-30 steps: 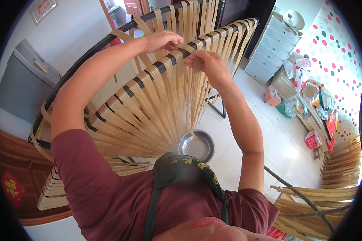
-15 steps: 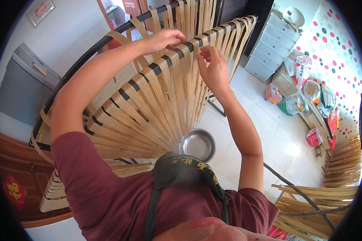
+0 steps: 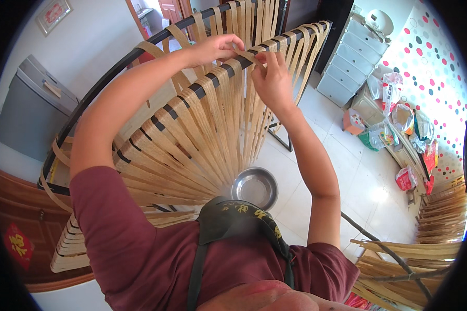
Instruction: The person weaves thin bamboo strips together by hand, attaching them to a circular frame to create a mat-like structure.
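Long, flat tan strips (image 3: 192, 142) hang in a row over a black rail (image 3: 198, 89), draping downward like noodles or bean-curd ribbons; their exact kind I cannot make out. At the rail's upper middle, one tan strip (image 3: 250, 56) runs slantwise between my two hands, lifted off the bar. My left hand (image 3: 220, 49) reaches over the far side of the rail, its fingers closed at one end of that stretch. On the near side, my right hand (image 3: 273, 78) pinches the other end between thumb and fingers. Neighbouring strips lie side by side on the bar.
A second black rail (image 3: 187, 22) with more strips stands behind. A steel basin (image 3: 254, 187) sits on the tiled floor below. Grey drawers (image 3: 350, 57) and bagged goods (image 3: 392, 93) line the right wall. Poles (image 3: 399, 259) with more strips are at lower right.
The strip between my hands has come up off the rail and is stretched slantwise across it. Both hands have shifted slightly, and my right fingers have closed on the strip.
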A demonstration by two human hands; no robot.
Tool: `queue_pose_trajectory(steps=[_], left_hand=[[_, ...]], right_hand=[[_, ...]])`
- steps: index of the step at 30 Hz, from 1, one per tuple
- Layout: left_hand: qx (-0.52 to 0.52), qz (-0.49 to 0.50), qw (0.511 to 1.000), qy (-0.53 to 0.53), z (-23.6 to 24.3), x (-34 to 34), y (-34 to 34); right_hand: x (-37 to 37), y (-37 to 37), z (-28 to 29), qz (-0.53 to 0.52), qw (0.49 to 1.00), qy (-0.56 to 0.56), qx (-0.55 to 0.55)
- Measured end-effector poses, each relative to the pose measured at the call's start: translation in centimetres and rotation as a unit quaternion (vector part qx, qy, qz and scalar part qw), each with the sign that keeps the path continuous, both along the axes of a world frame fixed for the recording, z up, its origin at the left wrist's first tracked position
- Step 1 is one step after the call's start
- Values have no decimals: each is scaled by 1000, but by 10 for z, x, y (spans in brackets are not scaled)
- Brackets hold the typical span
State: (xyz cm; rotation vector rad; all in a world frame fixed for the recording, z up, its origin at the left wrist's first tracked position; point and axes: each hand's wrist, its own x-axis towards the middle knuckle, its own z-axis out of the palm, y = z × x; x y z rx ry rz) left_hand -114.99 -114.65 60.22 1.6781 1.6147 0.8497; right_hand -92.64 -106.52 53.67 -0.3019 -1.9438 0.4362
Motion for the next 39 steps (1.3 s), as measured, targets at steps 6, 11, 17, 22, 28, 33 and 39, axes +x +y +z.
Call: queue_pose_trajectory(steps=[6, 11, 17, 22, 28, 33, 39], left_hand=[[-7, -32, 999, 10, 25, -6, -6], [-45, -18, 999, -21, 31, -4, -5], [-65, 8, 995, -78, 8, -10, 2], [-100, 5, 992, -78, -2, -10, 5], [-30, 34, 998, -45, -4, -3, 11], [-13, -17, 998, -58, -12, 6, 32], [-34, -20, 999, -14, -9, -1, 43]], right_hand=[[13, 20, 25, 165, 956, -47, -240], [13, 25, 34, 290, 820, -64, -490], [7, 19, 26, 295, 792, -53, -532], [8, 21, 20, 306, 802, -70, -509], [14, 16, 10, 0, 989, -93, -117], [-3, 25, -9, 9, 992, -64, -109], [-10, 23, 4, -4, 994, -43, -96]])
